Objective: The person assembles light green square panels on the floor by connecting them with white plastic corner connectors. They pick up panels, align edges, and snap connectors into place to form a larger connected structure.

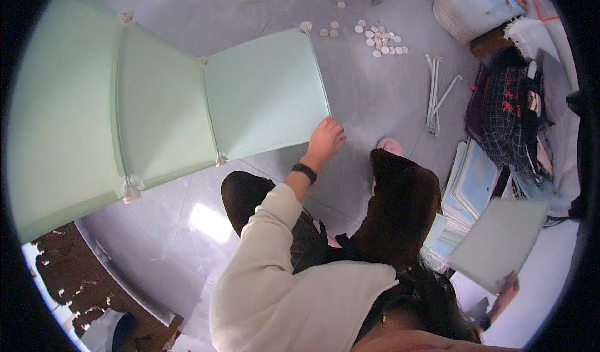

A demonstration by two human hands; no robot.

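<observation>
A row of pale green translucent panels [262, 96] stands on the left, joined at the corners by small whitish round connectors [220, 159]. My left hand [325, 141], with a dark band on its wrist, is at the near right corner of the end panel. Its fingers are curled in around that corner, and it hides whatever connector may be there. Far to the lower right, my right hand [507, 291] grips a loose, pale grey-green panel [503, 239] by its lower edge. That panel is tilted and slightly blurred.
Several round whitish discs [378, 38] lie on the grey tiled floor ahead. Thin white rods [432, 96] are to their right. A stack of flat panels [465, 177], a dark checked bag [506, 108] and a woven basket [459, 11] line the right side. A brown ragged-edged mat [75, 277] is lower left.
</observation>
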